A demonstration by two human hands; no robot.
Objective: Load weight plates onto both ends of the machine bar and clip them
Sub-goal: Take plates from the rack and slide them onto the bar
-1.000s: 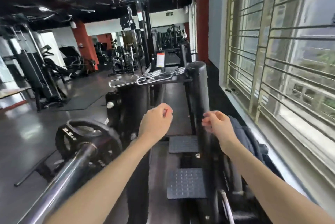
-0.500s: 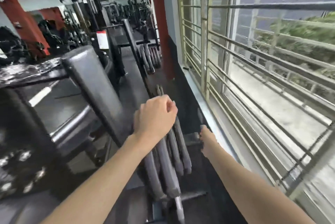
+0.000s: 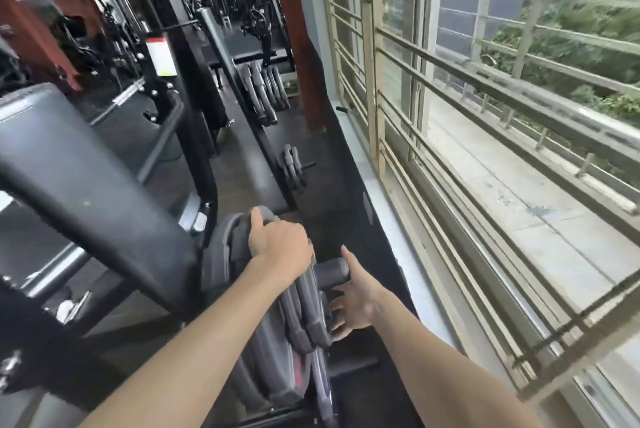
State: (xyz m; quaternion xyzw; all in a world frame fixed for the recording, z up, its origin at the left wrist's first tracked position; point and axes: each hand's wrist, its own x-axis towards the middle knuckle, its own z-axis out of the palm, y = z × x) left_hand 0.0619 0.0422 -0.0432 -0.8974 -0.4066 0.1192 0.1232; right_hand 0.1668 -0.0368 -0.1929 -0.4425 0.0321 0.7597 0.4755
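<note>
A stack of dark weight plates [image 3: 277, 351] stands upright on a storage peg low in the middle of the view. My left hand [image 3: 277, 247] grips the top rim of the plates, fingers curled over it. My right hand [image 3: 353, 299] is open with fingers spread, touching the right face of the outermost plate, just below the black peg end [image 3: 332, 271]. The machine bar itself is not in view.
A thick black padded machine arm [image 3: 86, 192] slants across the left. More plates [image 3: 294, 168] and a further plate stack [image 3: 263, 91] stand on pegs further back. A barred window [image 3: 485, 150] and its ledge run along the right, leaving a narrow floor strip.
The view has swung right and down from the gym floor to the plate rack. My left hand came down onto the plates' rim; my right hand opened and reached the outer plate.
</note>
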